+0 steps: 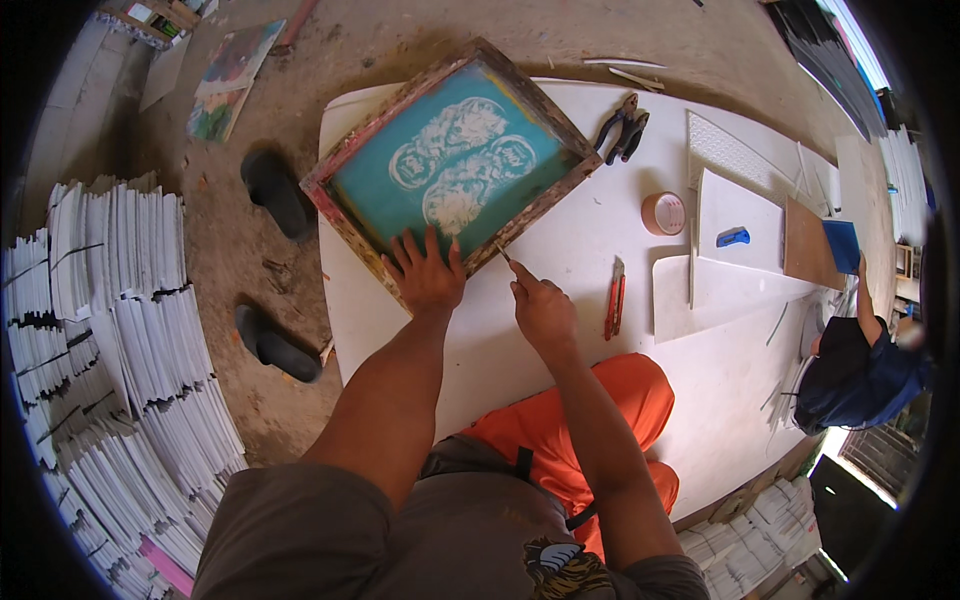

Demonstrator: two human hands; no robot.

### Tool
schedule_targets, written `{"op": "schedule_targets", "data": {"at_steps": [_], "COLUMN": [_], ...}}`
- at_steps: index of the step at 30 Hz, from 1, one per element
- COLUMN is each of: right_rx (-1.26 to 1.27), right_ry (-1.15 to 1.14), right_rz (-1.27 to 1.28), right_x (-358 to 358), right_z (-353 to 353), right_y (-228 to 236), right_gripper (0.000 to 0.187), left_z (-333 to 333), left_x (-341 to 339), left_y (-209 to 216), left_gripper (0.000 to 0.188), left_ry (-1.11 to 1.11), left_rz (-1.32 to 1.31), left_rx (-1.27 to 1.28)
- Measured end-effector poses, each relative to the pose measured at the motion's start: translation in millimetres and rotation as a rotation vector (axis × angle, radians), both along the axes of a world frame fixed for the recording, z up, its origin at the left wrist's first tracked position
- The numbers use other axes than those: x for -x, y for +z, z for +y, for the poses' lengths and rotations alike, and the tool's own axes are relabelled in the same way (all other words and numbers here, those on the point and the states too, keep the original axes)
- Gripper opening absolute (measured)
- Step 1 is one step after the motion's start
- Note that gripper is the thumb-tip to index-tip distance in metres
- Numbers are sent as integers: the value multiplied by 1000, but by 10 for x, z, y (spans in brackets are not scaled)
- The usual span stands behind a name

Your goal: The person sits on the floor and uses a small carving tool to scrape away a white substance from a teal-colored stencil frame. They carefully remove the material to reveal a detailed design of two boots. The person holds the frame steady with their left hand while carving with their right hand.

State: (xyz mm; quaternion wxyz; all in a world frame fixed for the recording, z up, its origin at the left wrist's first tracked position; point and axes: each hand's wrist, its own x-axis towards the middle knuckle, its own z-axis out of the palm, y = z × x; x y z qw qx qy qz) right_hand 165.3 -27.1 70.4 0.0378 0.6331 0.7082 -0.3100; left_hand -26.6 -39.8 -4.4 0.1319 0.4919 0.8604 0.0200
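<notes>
A screen-printing frame of worn, paint-stained wood lies at an angle on the white board. Its teal mesh carries a pale pattern of rounded shapes. My left hand lies spread over the frame's near corner, with its fingertips on the mesh. My right hand is closed around a small thin-tipped tool. The tool's tip meets the frame's near right side; its handle is hidden in my fingers, so I cannot make out its kind.
On the white board are pliers, a tape roll, a red cutter and a blue cutter on sheets. Dark slippers and stacked white sheets lie left. Another person works at right.
</notes>
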Motion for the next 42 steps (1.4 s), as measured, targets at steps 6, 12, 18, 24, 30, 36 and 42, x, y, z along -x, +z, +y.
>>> {"op": "schedule_targets", "data": {"at_steps": [6, 12, 18, 24, 30, 36, 42], "right_rx": [100, 130, 162, 184, 591, -9, 81], "right_ry": [30, -69, -5, -270, -439, -7, -235], "right_rz": [-144, 159, -161, 519, 545, 28, 506], "right_x": [135, -3, 148, -138, -118, 6, -176], "right_z": [142, 209, 180, 80, 270, 70, 42], "right_y": [231, 62, 276, -308, -5, -99, -422], "right_gripper": [44, 41, 37, 42, 45, 38, 38], "left_z": [32, -44, -44, -48, -27, -24, -19], "left_x": [-12, -7, -4, -13, 13, 5, -48], "left_y": [19, -89, -89, -164, -128, -81, -65], "left_gripper": [65, 63, 62, 62, 63, 63, 64], "left_ry": [-35, -100, -93, -130, -94, -90, -89], "left_rz": [-13, 44, 59, 106, 85, 77, 41], "left_rx": [8, -52, -75, -114, -77, -39, -72]}}
